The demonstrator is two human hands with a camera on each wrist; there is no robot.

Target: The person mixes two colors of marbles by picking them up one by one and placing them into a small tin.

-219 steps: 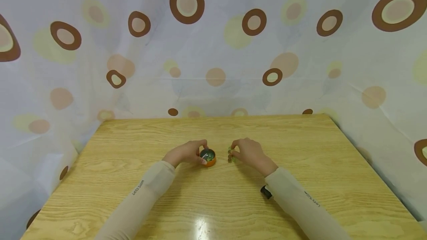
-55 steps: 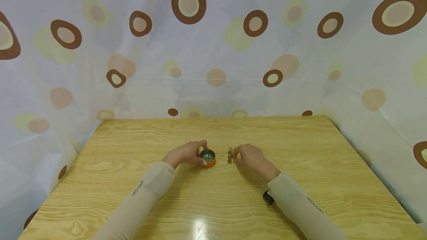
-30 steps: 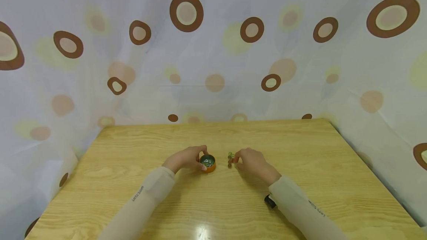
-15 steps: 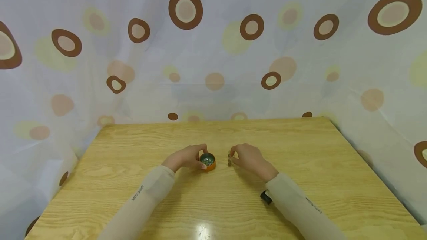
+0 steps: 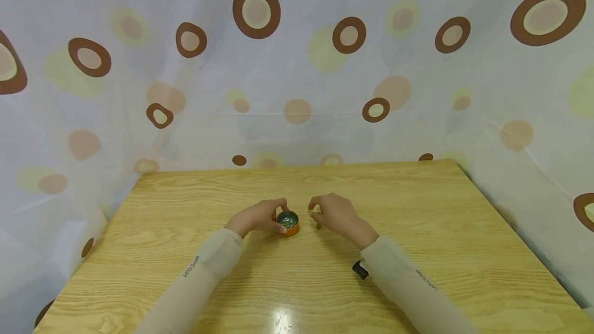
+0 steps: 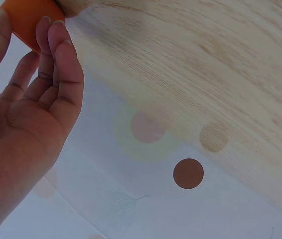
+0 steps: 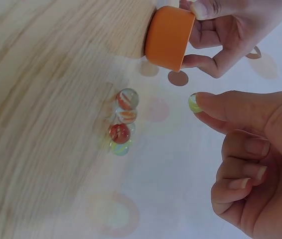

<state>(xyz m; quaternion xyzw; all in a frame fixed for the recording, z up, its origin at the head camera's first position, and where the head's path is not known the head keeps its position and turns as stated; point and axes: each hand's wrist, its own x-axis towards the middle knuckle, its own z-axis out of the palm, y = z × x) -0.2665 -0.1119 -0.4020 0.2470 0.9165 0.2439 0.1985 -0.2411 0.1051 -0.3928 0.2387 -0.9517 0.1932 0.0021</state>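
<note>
Marble, yellow-green, pinched between thumb and forefinger of the right hand; its other fingers fold in towards the palm.

Change: half a second back this hand was down at the row of marbles. Now it is shifted up and over towards the bowl, and the pinched piece is apart from both row and bowl. Left hand unchanged: thumb and forefinger clamped on the bowl near its rim, bowl upright on the wooden table, left of the row.

Meaning, by my judgement: picking-up is done for this piece, carrying is under way, release not yet made. Bowl looks well steadied for it.

Counts:
- Bowl: one. Orange outside, dark green within.
- Held in the right fingers: one.
- On the table, close together: four plain. Clear marble with orange streak, orange-and-white marble, red marble, yellow-green marble. Glassy edge behind the red one hints at another; cannot be sure. Head view hides much of this group behind the right hand.
- Marbles in the bowl: several, overlapping, too small to number.
- Hands: two, both occupied. Pale sleeves: two.
- Dark object at the right cuff: one, nature unclear.
- Patterned cloth behind: circles not tallied.
</note>
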